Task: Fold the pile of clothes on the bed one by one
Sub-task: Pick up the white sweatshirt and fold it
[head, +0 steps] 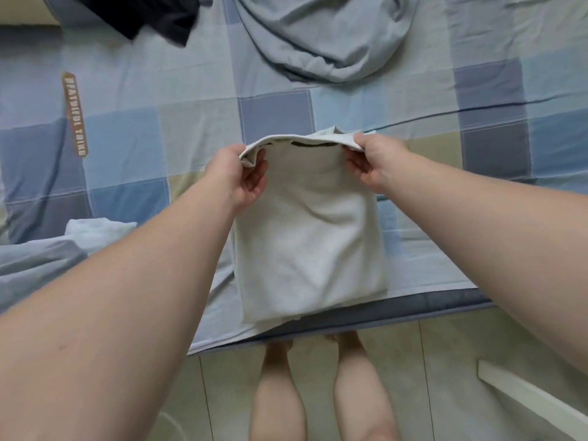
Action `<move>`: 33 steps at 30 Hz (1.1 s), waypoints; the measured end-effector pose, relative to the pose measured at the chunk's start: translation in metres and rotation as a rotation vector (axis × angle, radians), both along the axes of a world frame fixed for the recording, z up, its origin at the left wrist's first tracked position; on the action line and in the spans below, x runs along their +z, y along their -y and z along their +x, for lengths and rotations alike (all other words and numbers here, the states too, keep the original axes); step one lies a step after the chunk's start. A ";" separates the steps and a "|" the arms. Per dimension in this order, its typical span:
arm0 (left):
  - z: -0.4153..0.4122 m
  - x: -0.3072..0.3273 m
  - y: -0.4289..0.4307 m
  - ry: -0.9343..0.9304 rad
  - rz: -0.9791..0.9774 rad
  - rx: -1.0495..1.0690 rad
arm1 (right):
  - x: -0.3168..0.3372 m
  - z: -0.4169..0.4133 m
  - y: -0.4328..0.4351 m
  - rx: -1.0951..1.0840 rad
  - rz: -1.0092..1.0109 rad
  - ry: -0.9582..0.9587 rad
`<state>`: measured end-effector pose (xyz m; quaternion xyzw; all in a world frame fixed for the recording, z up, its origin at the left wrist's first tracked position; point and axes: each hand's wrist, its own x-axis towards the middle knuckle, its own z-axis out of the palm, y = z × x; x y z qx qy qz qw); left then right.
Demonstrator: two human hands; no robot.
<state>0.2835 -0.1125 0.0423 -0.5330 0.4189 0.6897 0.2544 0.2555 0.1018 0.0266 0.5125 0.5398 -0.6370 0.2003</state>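
Two hands on one item. The left hand (245, 176) and right hand (372, 163) each pinch a far corner of the white garment (308, 243), with the edge caught between thumb and curled fingers. The hands are apart, one at each side of the strip and roughly level.

Position: the garment lies on the bed (191, 90) as a narrow lengthwise strip. Its near end sits at the mattress edge just in front of the person, and its far end is lifted off the sheet. A dark line shows under the raised edge; I cannot tell whether it is print or shadow.

Reading of the grip: holding both corners keeps the far edge taut and square, so it should land straight. The near end is left flat on the bed, probably as an anchor. Judged step: the crosswise fold, far end brought toward the near end. The side folds look done, so this item is well along.

Risk: uneven pull could skew the strip or drag it off the mattress edge toward the floor (445, 361).

Other items:
- A grey garment (318, 36) lies crumpled further up the bed, well apart.
- A dark garment (143, 17) lies loose at the top left.
- Grey-blue cloth (31, 265) sits at the near left with a pale folded piece (98, 230) beside it. This may be the finished stack, but I cannot confirm that.

Judgement: at least two items are left to fold.
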 end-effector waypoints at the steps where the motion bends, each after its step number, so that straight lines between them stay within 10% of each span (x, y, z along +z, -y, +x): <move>1: -0.002 -0.012 -0.001 -0.036 -0.034 0.006 | -0.009 -0.003 -0.001 0.040 -0.009 -0.014; 4: 0.011 -0.041 -0.008 -0.251 -0.438 -0.242 | -0.028 0.004 -0.009 0.362 0.161 -0.159; 7: 0.052 -0.059 -0.017 -0.544 -0.959 -0.989 | -0.042 0.037 -0.020 1.070 0.565 -0.338; 13: 0.074 -0.106 -0.017 -0.441 -1.152 -1.553 | -0.094 0.069 -0.029 1.635 0.856 -0.374; 20: 0.081 -0.156 -0.015 -0.457 -1.404 -1.555 | -0.147 0.075 -0.030 1.563 1.073 -0.504; 27: 0.073 -0.114 -0.010 -0.462 -1.176 -1.555 | -0.107 0.068 -0.025 1.565 0.881 -0.376; 33: 0.089 -0.078 0.006 -0.212 -1.006 -0.839 | -0.074 0.083 -0.037 0.979 0.621 -0.237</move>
